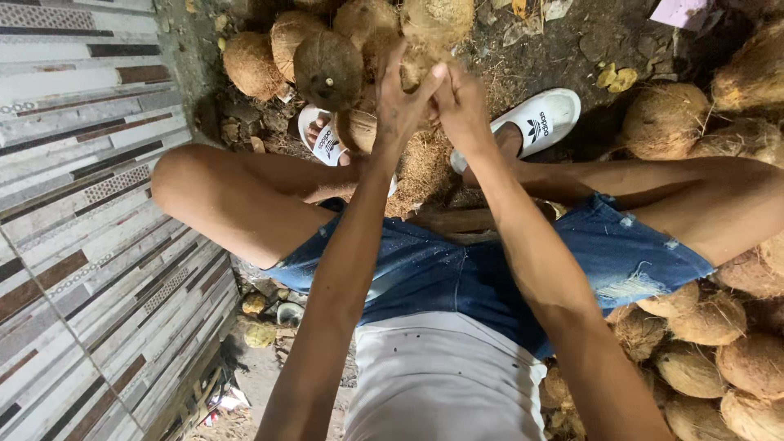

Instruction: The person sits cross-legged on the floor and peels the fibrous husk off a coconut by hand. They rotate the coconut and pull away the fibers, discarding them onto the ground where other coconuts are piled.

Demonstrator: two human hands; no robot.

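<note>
I sit with my knees apart above a dirt floor. My left hand (398, 108) and my right hand (462, 110) meet in front of me, fingers closed on a fibrous brown coconut (419, 67) that they mostly hide. Just left of my left wrist lies a partly husked coconut (358, 129). Under my hands is a heap of loose husk fibre (425, 167).
Coconuts are stacked ahead, including a dark round one (328, 69), and several more lie at my right side (710, 359). My feet wear white sandals (543, 118). A striped tiled wall (82, 204) runs along the left. A brown wooden piece (457, 219) lies between my thighs.
</note>
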